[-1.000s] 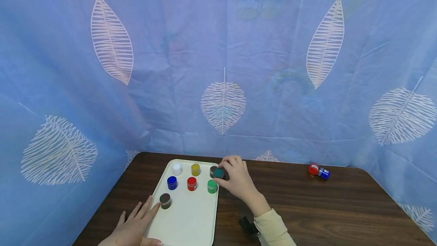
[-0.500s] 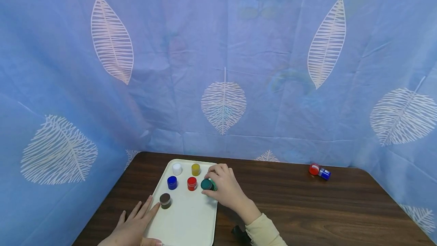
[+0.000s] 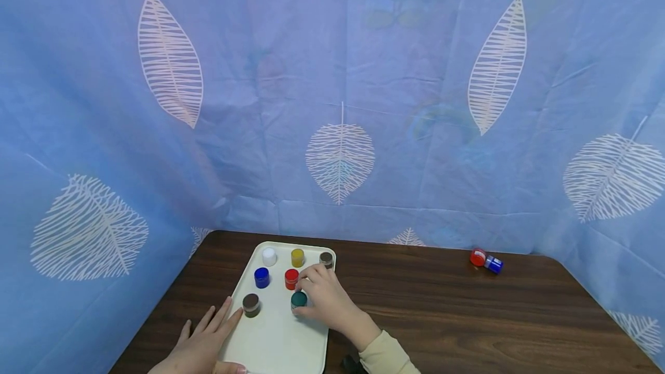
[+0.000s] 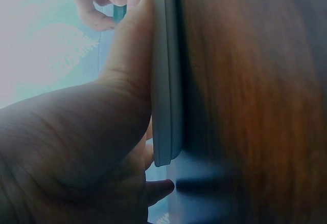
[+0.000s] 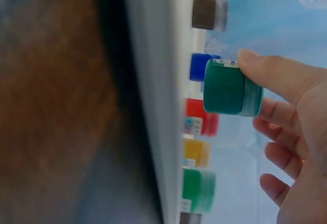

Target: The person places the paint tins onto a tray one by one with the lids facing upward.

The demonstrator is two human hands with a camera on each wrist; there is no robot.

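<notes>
Left hand touches tray rim; right hand holds teal jar within.

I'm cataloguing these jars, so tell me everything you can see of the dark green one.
The dark green jar is short and round, apparently plastic, with a smooth body and a ridged, partly see-through lid, which is on. A pale label shows on its side, its print too small to read. Roughly upright, lid up, it is pinched near the lid by the right hand. It appears raised over the white tray, nearer the person than the red jar on the tray.
</notes>
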